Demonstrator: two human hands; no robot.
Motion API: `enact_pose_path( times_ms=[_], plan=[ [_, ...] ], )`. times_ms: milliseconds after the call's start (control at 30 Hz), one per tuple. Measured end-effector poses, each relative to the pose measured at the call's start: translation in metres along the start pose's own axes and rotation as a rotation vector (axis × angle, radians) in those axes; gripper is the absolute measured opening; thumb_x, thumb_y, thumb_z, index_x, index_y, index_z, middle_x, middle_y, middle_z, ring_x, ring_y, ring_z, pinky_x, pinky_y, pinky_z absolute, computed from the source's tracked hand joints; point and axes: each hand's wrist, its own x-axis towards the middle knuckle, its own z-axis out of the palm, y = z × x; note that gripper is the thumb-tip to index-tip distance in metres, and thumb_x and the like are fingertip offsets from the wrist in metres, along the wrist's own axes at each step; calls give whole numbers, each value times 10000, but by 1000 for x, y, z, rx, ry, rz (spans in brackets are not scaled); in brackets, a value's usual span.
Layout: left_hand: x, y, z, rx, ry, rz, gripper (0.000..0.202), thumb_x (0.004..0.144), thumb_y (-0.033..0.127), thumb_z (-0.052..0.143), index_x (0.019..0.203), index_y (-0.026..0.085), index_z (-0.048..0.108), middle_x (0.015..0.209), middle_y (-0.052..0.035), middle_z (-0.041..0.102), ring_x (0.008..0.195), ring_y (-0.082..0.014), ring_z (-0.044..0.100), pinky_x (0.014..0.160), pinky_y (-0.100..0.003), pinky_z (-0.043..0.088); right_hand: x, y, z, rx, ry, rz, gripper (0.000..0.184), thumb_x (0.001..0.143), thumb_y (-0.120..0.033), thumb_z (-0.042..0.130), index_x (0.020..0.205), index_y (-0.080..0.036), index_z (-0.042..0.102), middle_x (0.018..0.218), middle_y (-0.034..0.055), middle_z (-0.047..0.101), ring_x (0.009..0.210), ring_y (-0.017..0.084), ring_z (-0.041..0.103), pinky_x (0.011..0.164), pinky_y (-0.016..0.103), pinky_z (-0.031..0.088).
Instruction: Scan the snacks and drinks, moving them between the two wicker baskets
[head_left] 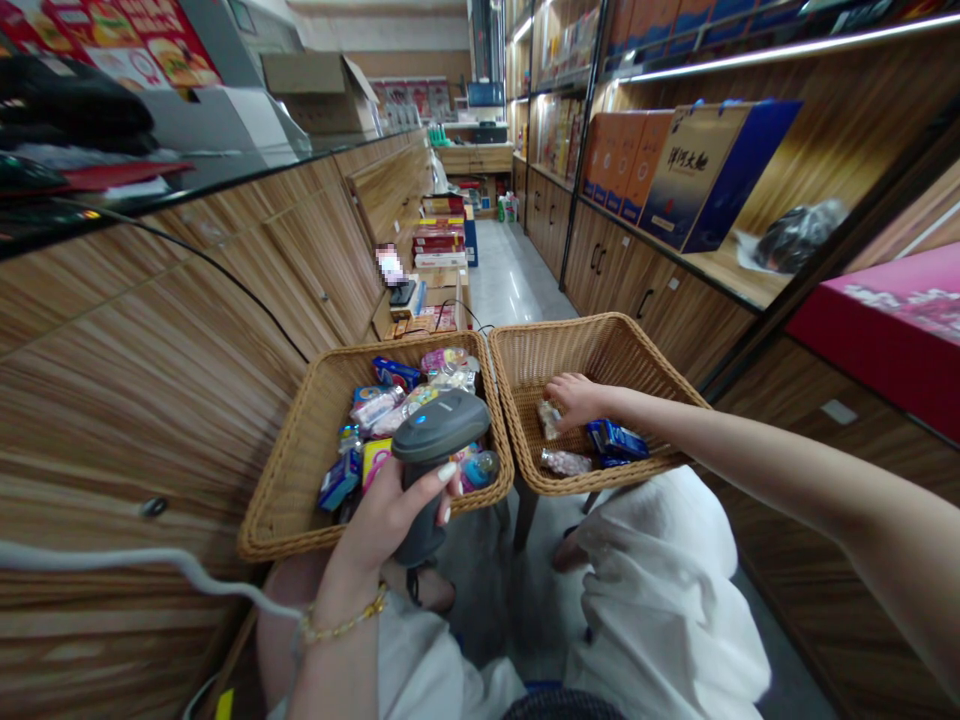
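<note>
Wicker baskets [281,455], two of them, sit side by side with rims touching, just above the person's white trousers [660,590]. Left hand [375,530] has a grey handheld barcode scanner [439,430] in a firm grip, fingers curled right around the handle, with a gold bracelet [345,625] on the wrist. The scanner sits over the left basket, which is packed with colourful packets [390,400]. Right arm stretches across to the right basket [570,335], fingers bunched narrow, right on a small clear packet [549,420], though I can't tell if it's pinched. Blue packet [616,440] and a pinkish clear bag [566,462] lie just beside it.
</note>
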Motion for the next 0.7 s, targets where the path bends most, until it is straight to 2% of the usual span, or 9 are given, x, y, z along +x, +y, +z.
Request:
enact_pose_path(
  times_ms=[100,200,267,500,700],
  plan=[
    [-1,2,1,5,1,3,323,865,458,699,731,164,686,563,-10,636,483,-145,555,503,-253,463,1,3,-2,12,-10,-4,823,732,-399,851,1458,-172,536,1471,203,588,1382,389,526,1158,515,401],
    [-2,3,2,4,9,5,320,864,451,698,726,162,683,581,-12,642,481,-137,551,503,-248,462,2,2,1,41,-105,-9,1029,666,-379,907,1564,-198,438,1549,206,537,1445,411,475,1181,540,376],
    [-2,3,3,-3,18,7,308,858,441,702,725,164,679,598,-12,647,483,-136,551,500,-248,464,3,0,5,63,-160,-9,1070,642,-402,925,1574,-204,438,1550,209,541,1448,426,475,1180,553,376],
    [-1,1,2,0,14,3,298,852,438,705,746,161,674,641,-15,665,482,-134,558,487,-246,472,2,-11,8,44,-163,15,926,699,-500,881,1503,-198,536,1494,206,591,1397,415,529,1143,539,420],
    [-1,2,2,5,9,10,305,869,441,692,747,161,677,619,-9,649,488,-136,554,502,-249,469,3,-17,10,-7,-82,124,700,784,-616,780,1294,-149,673,1343,266,674,1313,459,582,1099,585,429]
  ],
)
